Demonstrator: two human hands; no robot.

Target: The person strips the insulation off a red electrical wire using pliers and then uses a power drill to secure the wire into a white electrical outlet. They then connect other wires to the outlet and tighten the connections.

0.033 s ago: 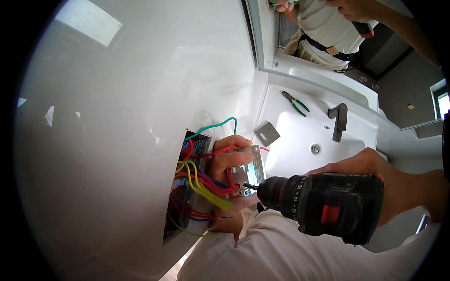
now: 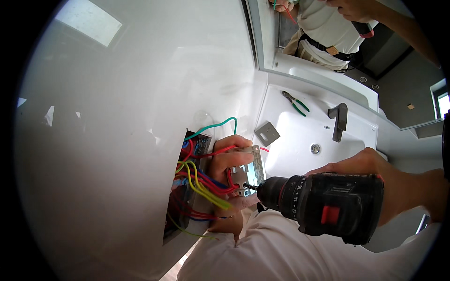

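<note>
My left hand (image 2: 228, 161) holds a grey wall socket module (image 2: 253, 169) in front of a rectangular opening (image 2: 186, 196) in the white wall. Red, yellow, blue and green wires (image 2: 202, 186) run from the opening to the back of the module, and one green wire (image 2: 213, 126) loops above it. My right hand (image 2: 370, 171) grips a black cordless drill (image 2: 328, 206) with a red switch. The drill's bit touches the module near my left fingers.
A white washbasin (image 2: 300, 154) with a dark faucet (image 2: 340, 119) sits to the right. Green-handled pliers (image 2: 295, 103) and a grey cover plate (image 2: 267, 133) lie on its ledge. A mirror (image 2: 389, 79) above reflects a person in a white shirt.
</note>
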